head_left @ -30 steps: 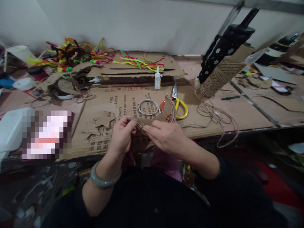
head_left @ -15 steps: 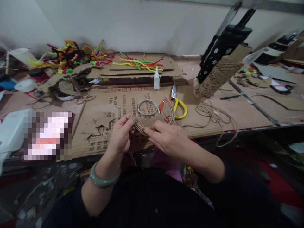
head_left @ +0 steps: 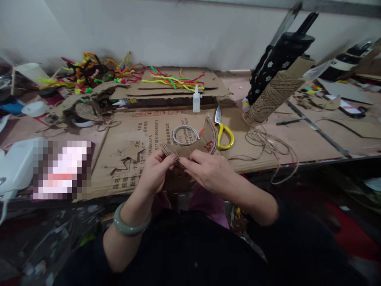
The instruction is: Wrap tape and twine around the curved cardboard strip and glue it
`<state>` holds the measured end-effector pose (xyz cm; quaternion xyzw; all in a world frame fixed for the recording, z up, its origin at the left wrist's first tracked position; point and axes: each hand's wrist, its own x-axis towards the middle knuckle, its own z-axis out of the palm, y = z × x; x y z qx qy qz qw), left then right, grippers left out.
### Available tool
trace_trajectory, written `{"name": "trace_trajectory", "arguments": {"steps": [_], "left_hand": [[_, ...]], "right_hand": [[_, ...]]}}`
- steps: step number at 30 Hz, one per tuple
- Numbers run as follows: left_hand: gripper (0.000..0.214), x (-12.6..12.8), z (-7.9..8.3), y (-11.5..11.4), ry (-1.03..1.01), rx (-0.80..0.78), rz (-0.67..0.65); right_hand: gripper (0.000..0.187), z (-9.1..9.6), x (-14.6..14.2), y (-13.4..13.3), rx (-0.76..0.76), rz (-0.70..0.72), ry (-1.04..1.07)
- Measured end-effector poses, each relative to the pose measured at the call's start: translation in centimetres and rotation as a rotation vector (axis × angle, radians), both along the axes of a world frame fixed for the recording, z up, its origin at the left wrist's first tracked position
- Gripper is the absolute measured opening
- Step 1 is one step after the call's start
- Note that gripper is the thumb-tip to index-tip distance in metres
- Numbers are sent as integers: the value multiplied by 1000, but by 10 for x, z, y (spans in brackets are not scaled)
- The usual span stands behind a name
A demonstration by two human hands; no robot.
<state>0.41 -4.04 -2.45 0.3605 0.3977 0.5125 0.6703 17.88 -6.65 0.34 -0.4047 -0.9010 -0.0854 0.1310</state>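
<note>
A curved, crescent-shaped cardboard piece (head_left: 196, 145), edged with wound jute twine, is held over the table's front edge. My left hand (head_left: 154, 172) pinches its lower left end, and a green bangle circles that wrist. My right hand (head_left: 208, 169) grips the same piece from the right, its fingertips meeting the left hand's at the twine-wrapped edge. Both hands are closed on it. Behind the piece lies a white ring (head_left: 185, 135) on a flat cardboard sheet (head_left: 154, 127).
Yellow-handled scissors (head_left: 222, 129) and a white glue bottle (head_left: 196, 99) lie beyond the hands. A twine spool (head_left: 272, 97) leans at right, with loose twine (head_left: 268, 145) trailing off it. Coloured pipe cleaners (head_left: 119, 73) and cardboard scraps (head_left: 127, 153) sit at the back left.
The cardboard piece has tilted slightly and both hands' fingertips have shifted along its twine-wrapped edge. The hands stay in the same place.
</note>
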Motion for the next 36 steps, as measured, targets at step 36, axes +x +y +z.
{"name": "trace_trajectory", "arguments": {"steps": [36], "left_hand": [[22, 0, -1, 2, 34, -20, -13]], "right_hand": [[28, 2, 3, 12, -69, 65, 40]]}}
